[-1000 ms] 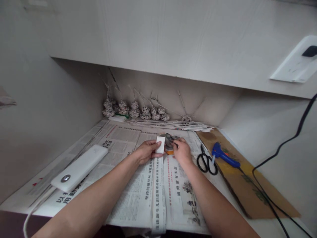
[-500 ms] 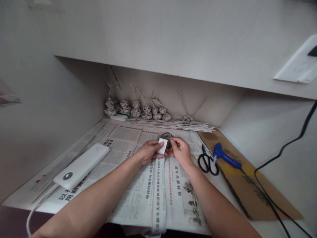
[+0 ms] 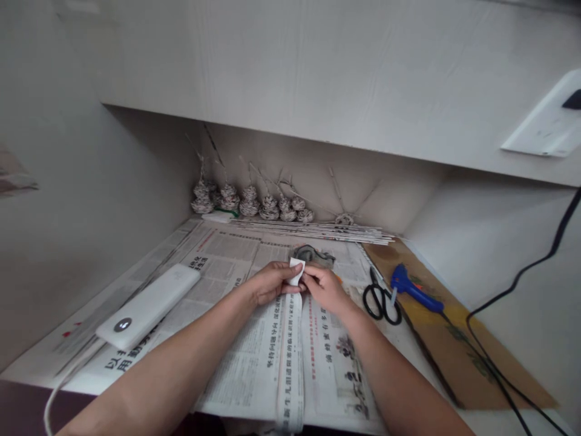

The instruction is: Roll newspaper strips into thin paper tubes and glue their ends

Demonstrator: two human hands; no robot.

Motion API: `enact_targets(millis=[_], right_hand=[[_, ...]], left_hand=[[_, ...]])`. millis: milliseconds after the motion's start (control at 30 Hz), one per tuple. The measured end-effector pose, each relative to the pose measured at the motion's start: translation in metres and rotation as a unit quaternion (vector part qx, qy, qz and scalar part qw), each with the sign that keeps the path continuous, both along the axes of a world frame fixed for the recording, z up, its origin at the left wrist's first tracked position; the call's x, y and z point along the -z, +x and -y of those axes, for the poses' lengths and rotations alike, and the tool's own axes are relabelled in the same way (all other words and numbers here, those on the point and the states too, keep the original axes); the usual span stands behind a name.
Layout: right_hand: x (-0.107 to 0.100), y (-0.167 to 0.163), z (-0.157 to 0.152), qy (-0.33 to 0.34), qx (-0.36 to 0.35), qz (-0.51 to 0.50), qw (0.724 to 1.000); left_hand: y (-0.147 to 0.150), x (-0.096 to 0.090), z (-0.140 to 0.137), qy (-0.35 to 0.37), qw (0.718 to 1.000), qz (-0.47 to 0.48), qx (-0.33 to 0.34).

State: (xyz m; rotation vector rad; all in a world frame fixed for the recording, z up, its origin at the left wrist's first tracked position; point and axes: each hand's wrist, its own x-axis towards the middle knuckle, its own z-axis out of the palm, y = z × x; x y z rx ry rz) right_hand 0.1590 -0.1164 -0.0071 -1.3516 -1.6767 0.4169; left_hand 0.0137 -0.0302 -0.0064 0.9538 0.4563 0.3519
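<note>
My left hand (image 3: pixel 276 283) is closed on a newspaper strip (image 3: pixel 293 363), its thumb pressed over a small white piece of paper (image 3: pixel 296 270) at the top. Whether the white piece is the strip's folded end I cannot tell. From there the strip runs toward me down to the table's front edge. My right hand (image 3: pixel 323 286) pinches at the right side of the white piece, its fingertips meeting those of the left. Just behind the hands lies a dark grey, mesh-like bundle (image 3: pixel 311 254), partly hidden by them. A bit of orange (image 3: pixel 338 277) shows beside my right hand.
Newspaper (image 3: pixel 227 254) covers the table. At right are black-handled scissors (image 3: pixel 382 301) and a blue glue gun (image 3: pixel 415 289) on cardboard (image 3: pixel 454 339), with a black cord. A white power bank (image 3: pixel 149 306) lies left. Woven paper gourds (image 3: pixel 249 203) and thin paper sticks (image 3: pixel 313 229) line the back.
My right hand has come left and slightly down to the white paper, so the fingertips of both hands now meet. More of the grey bundle behind shows.
</note>
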Motion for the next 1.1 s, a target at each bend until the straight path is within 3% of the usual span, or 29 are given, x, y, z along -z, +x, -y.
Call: enact_targets(millis=[467, 600, 700, 800, 933, 1100], right_hand=[[-0.011, 0.000, 0.009, 0.039, 0.032, 0.117, 0.992], [-0.006, 0.008, 0.009, 0.031, 0.093, 0.020, 0.995], [-0.002, 0.015, 0.006, -0.039, 0.132, -0.127, 0.982], [-0.001, 0.017, 0.004, -0.117, 0.099, -0.228, 0.962], [-0.003, 0.012, 0.004, -0.150, 0.022, -0.239, 0.959], [-0.004, 0.006, 0.004, -0.147, 0.021, -0.241, 0.959]], left_hand=[[0.003, -0.003, 0.003, -0.056, 0.997, -0.015, -0.055], [0.002, -0.004, 0.000, -0.034, 0.996, -0.011, -0.083], [0.000, -0.004, -0.002, -0.008, 0.995, -0.018, -0.093], [-0.001, -0.004, 0.000, 0.022, 0.997, -0.028, -0.066], [-0.001, -0.001, 0.005, 0.078, 0.996, -0.033, -0.023], [0.001, 0.004, 0.006, 0.111, 0.993, -0.035, -0.021]])
